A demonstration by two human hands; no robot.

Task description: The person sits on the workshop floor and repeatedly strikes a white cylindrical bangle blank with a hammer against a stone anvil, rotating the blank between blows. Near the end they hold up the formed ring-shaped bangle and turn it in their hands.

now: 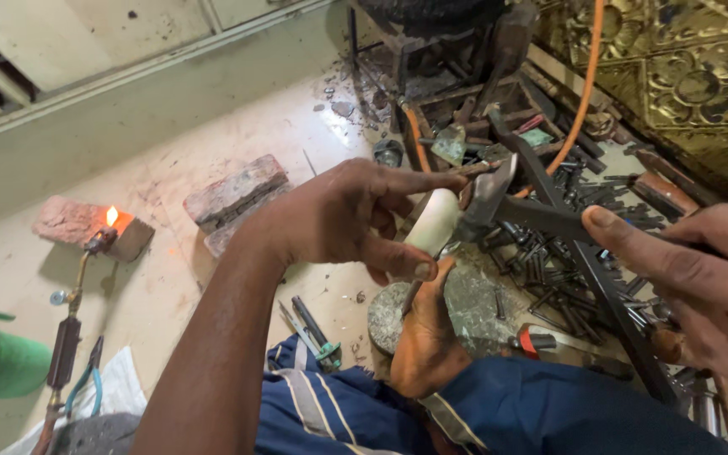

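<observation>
Gripping white cylinder (pixel 433 221), left hand (pixel 343 215) closed; right hand (pixel 701 282) clenched on hammer (pixel 499 202) handle.

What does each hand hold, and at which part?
The left hand holds a white cylinder around its lower part. The right hand holds a hammer by the far end of its handle, with the head next to the cylinder.

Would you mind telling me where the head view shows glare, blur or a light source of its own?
In the head view, the torch flame glows orange on the brick; the embossed brass sheet glints at top right; the right hand gripping the hammer looks slightly soft; the left hand holding the white piece is sharper.
</observation>
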